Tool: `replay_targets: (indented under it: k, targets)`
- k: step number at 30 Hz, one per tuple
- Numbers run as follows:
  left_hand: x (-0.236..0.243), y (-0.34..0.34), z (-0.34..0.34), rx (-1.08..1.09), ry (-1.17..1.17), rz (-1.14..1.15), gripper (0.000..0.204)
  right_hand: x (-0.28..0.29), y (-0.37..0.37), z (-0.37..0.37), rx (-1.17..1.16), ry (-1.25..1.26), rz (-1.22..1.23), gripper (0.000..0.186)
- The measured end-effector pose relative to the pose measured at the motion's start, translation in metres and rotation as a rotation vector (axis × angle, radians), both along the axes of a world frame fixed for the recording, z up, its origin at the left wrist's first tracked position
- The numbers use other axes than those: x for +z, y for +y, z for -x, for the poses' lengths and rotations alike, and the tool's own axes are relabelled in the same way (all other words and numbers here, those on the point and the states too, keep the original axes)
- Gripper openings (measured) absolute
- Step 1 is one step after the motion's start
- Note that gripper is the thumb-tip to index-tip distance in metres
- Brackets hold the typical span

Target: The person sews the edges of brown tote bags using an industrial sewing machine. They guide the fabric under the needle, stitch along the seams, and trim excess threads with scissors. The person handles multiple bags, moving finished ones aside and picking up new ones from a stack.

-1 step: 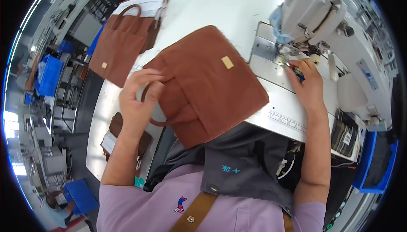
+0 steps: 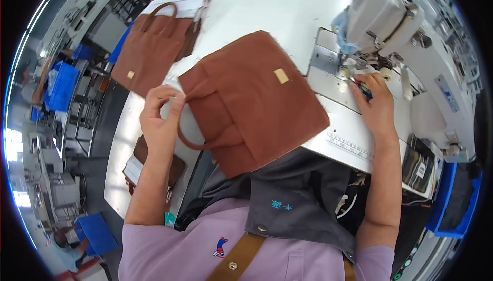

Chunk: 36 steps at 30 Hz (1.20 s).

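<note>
Lying on the sewing table (image 2: 246, 9), left of the sewing machine (image 2: 387, 22): a brown bag (image 2: 262, 109), turned askew, reaching past the table's near edge above the lap. On its upper face, a small gold plate (image 2: 281, 76); toward the table's left side, a looped handle (image 2: 192, 144).

At that handle, the left hand (image 2: 164, 107), with thumb and forefinger nearly meeting in a light pinch on the upper end of the loop. Beside the needle area, the right hand (image 2: 376, 97), curled closed around a small dark tool (image 2: 365, 91), mostly covered; exact kind impossible to tell.

Near the table's far left edge, a second brown bag (image 2: 146, 55) with handles.

Probably light and soft across the broad panel, somewhat stiffer along the seams and rolled handle; likely to sag or twist if lifted by the loop alone. Perhaps apt to slide on the glossy tabletop. Not fragile by the look of it, apart from loose threads along the far edge. Best held by a pinch at the handle's root plus a flat palm on the panel, clear of the plate.
</note>
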State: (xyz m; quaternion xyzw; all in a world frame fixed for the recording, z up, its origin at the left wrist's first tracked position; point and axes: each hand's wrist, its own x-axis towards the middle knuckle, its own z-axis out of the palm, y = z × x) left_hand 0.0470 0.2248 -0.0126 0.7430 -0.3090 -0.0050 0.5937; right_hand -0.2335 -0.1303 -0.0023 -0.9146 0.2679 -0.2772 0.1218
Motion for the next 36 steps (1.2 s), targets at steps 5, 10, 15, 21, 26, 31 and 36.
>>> replay_targets:
  k: [5,10,15,21,26,31,36]
  targets:
    - [-0.033,0.035,0.005,0.160,0.753,0.026,0.038,-0.009,-0.009,0.001,0.089,-0.037,0.047,0.017]
    - [-0.024,0.033,0.016,-0.265,0.921,0.163,0.035,-0.012,-0.016,0.009,0.120,0.015,-0.044,0.021]
    - [-0.003,0.095,0.007,-0.191,1.036,0.357,0.032,-0.014,-0.023,0.009,0.096,0.035,-0.049,0.024]
    - [-0.052,0.249,-0.029,0.082,1.034,0.490,0.030,-0.016,-0.029,0.013,0.087,0.042,-0.059,0.025]
    - [-0.123,0.361,-0.023,0.583,1.030,0.556,0.030,-0.020,-0.032,0.012,0.101,0.049,-0.042,0.026]
    - [-0.170,0.383,-0.008,0.931,1.023,0.322,0.033,-0.016,-0.029,0.015,0.084,0.068,-0.011,0.027]
    - [-0.162,0.410,-0.029,1.189,0.070,-0.944,0.053,-0.024,-0.027,0.005,0.150,0.038,-0.002,0.025]
